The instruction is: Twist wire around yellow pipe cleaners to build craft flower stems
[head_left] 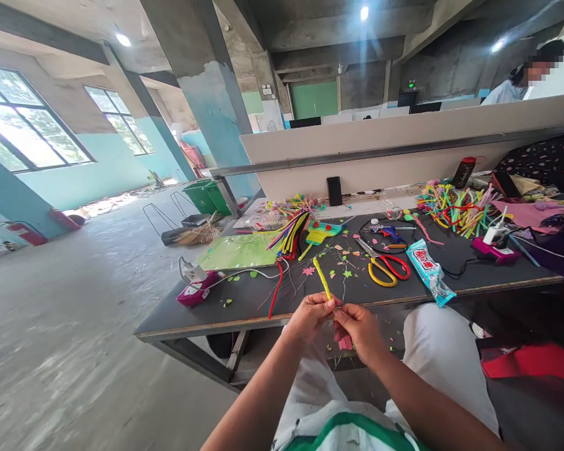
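Note:
My left hand [311, 318] is closed in a pinch around a yellow pipe cleaner [322, 279], whose thick, twisted-looking upper part points up and away from me. My right hand [357, 329] meets it just to the right, fingers pinched at the lower end, partly hidden by the hands. Both hands hang over the table's front edge, above my lap. Beyond them lie a red pipe cleaner [276, 289], a bundle of mixed-colour pipe cleaners [289, 235] and a yellow and turquoise fuzzy piece [323, 232]. Scissors [388, 266] with yellow and red handles rest to the right.
On the dark table [169, 316] are a purple power strip [198, 289], a green sheet [237, 252], a blue glue gun [390, 233], a blue snack packet [430, 270] and a pile of colourful pipe cleaners [460, 207]. A phone [333, 191] leans at the back divider. Another person sits at right.

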The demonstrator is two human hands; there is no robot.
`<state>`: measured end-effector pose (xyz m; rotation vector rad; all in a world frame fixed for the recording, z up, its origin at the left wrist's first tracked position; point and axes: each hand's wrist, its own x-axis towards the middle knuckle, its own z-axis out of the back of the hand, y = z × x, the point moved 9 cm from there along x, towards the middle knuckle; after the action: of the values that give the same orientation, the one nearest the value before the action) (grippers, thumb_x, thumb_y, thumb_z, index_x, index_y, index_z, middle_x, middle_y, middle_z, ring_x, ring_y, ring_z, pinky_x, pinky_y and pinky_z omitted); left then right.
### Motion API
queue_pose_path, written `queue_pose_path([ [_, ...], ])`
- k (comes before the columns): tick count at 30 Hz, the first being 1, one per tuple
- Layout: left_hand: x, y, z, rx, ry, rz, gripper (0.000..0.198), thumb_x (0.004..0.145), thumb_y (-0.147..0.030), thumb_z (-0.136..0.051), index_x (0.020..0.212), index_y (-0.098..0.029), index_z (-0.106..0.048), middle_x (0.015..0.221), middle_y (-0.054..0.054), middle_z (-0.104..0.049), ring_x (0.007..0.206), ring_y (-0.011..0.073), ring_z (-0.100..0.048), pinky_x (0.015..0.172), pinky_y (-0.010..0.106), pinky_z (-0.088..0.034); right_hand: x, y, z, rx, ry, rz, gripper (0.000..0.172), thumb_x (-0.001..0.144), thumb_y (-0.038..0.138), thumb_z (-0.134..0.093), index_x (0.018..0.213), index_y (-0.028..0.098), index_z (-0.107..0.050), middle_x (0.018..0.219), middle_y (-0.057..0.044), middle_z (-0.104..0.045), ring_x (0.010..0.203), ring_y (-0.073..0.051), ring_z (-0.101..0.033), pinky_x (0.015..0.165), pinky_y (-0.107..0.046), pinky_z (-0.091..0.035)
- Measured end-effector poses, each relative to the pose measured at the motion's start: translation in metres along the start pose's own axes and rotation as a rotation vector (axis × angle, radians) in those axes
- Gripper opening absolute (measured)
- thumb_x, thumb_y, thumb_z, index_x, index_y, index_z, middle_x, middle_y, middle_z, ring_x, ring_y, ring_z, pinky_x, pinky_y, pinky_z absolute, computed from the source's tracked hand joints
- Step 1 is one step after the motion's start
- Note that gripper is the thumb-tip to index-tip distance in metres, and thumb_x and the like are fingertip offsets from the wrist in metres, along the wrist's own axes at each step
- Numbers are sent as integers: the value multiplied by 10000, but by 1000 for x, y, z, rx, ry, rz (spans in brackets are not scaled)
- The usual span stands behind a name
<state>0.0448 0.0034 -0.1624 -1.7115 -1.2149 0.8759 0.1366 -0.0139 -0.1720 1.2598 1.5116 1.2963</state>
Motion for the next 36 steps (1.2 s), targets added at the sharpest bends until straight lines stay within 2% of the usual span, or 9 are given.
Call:
queue_pose_path([
  [2,1,0,-5,-22,17,4,264,651,-326,-767,786,-109,-699,616,25,-595,545,124,-554,524,249,-451,-1,4,5,-48,-61,38,311,782,464,-579,620,200,-589,544,26,-585,448,-139,-543,466,-249,-409],
  [4,0,0,-11,-66,-2,-35,314,674,-336,-751,907,-135,-694,688,26,-613,570,121,-556,520,242,-447,-2,11,15,-116,-153,90,308,794,459,-569,626,202,-602,532,18,-589,471,-147,-551,476,-248,-412],
  [7,-7,5,-21,-122,-45,-127,426,704,-340,-730,1094,-197,-631,867,40,-636,710,134,-592,644,257,-480,-2,20,29,-128,-255,154,274,811,445,-553,720,205,-649,618,-9,-638,575,-167,-587,547,-257,-451],
  [9,-13,14,-30,-113,-45,-124,384,735,-347,-703,1085,-211,-623,949,50,-634,825,155,-605,764,277,-475,-2,23,37,-111,-304,178,271,812,441,-551,767,201,-668,676,-25,-657,642,-176,-598,602,-268,-468],
  [12,-20,31,-42,-59,-2,-52,275,751,-397,-670,962,-221,-644,909,42,-639,826,171,-608,783,283,-470,0,20,44,-62,-350,161,295,794,461,-565,792,189,-682,669,-27,-648,634,-171,-592,602,-268,-466],
  [17,-18,48,-44,-102,19,26,235,729,-417,-683,857,-226,-630,808,20,-624,728,152,-594,718,277,-483,3,13,47,79,-368,105,323,758,483,-598,813,175,-679,657,-20,-638,567,-148,-565,545,-256,-446],
  [22,-16,61,-40,-161,15,88,256,685,-323,-747,838,-189,-591,711,-4,-594,619,118,-575,616,243,-467,1,20,53,32,-414,148,281,770,443,-599,778,174,-681,650,-18,-630,632,-154,-585,620,-260,-453],
  [28,-16,62,-34,-164,-82,64,258,661,-322,-764,720,-162,-570,605,-33,-534,506,65,-480,509,184,-381,0,20,51,47,-398,164,287,774,443,-584,764,174,-685,636,-19,-637,628,-156,-585,627,-268,-451],
  [36,-17,66,-31,-272,-50,90,207,695,-271,-744,792,-154,-603,646,-14,-556,532,69,-498,492,178,-383,1,13,43,166,-335,50,254,738,425,-628,745,177,-682,632,-10,-650,514,-122,-552,493,-235,-421],
])
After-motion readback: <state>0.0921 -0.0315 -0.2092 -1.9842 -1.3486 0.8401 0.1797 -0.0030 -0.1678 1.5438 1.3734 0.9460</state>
